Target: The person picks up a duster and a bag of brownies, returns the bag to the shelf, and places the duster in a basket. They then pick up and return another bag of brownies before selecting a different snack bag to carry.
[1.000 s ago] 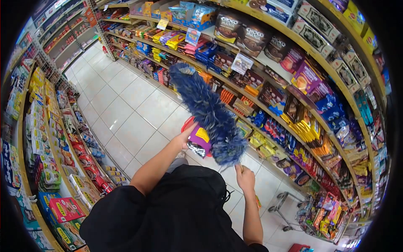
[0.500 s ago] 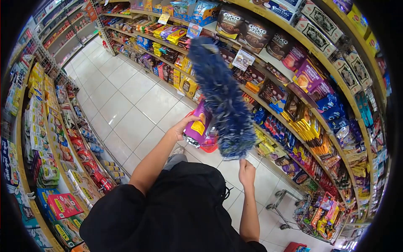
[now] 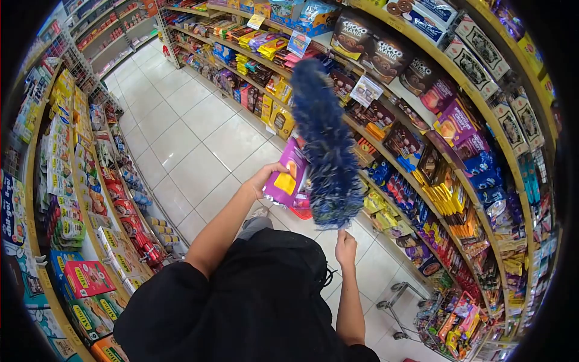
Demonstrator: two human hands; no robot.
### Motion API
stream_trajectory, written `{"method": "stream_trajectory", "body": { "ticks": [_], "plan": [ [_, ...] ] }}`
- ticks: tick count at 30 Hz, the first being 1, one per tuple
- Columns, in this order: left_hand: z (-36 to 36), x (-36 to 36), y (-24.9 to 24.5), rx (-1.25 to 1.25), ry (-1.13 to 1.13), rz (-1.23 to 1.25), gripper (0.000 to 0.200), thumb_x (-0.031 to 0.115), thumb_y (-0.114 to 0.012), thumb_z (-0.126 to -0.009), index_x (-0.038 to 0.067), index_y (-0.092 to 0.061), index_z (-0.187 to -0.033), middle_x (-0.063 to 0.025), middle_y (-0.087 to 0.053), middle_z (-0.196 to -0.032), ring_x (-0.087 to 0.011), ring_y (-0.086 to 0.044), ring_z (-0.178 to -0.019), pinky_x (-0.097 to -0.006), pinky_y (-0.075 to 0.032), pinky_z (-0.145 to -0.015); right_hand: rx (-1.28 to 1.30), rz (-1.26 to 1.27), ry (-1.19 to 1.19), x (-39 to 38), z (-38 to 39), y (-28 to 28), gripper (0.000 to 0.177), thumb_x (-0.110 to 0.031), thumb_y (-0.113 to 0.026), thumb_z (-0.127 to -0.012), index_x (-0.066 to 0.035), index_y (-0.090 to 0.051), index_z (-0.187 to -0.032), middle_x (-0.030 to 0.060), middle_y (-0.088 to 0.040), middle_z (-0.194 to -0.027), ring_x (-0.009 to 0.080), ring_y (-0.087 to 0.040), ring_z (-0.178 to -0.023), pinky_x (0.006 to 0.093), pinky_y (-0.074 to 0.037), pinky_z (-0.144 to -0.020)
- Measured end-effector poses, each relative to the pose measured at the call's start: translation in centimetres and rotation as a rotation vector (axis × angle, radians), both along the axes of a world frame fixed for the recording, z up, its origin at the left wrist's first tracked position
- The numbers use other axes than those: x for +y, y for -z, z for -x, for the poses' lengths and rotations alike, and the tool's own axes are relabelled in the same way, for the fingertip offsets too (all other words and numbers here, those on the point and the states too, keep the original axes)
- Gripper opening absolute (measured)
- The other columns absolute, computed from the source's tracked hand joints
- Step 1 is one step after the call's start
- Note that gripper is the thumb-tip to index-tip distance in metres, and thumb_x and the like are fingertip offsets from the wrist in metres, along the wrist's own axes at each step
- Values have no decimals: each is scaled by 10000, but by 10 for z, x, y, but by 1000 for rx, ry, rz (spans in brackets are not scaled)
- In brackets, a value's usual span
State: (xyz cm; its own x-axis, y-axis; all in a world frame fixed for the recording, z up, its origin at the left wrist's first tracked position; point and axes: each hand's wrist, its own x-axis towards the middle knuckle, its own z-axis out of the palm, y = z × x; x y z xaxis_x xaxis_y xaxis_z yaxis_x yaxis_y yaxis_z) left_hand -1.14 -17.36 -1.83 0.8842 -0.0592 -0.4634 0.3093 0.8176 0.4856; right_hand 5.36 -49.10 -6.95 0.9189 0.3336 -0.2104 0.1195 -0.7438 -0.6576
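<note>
My left hand (image 3: 264, 181) is closed round the edge of a purple snack pack (image 3: 283, 182) with a yellow patch on its front. In my right hand (image 3: 346, 248) is the handle of a fluffy blue duster (image 3: 329, 151), its head upright and pointing toward the shelves. The duster's head hangs beside the pack and hides part of its right side. Below the pack, a bit of a red container (image 3: 301, 213) shows; most of it is hidden.
Stocked snack shelves (image 3: 416, 175) curve along the right, and another shelf row (image 3: 78, 211) runs along the left. Between them lies a tiled floor (image 3: 181, 133). A metal cart (image 3: 401, 308) with a basket of colourful packs (image 3: 461, 326) stands at lower right.
The duster's head has shifted slightly right and down, and the purple pack has turned a little, showing more of its front. The shelves appear farther right as my view has moved.
</note>
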Motion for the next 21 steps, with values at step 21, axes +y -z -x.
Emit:
{"method": "stream_trajectory", "body": {
  "ticks": [21],
  "plan": [
    [-48, 26, 5, -374, -321, 309, 455, 524, -513, -854, 107, -585, -1021, -83, -637, -871, -237, -625, -757, -428, -521, -732, 100, 40, -98, 33, -9, -35, 597, -499, -396, -902, 38, -585, -722, 307, -552, -716, 453, -569, -753, 456, -430, -672]
  ]
}}
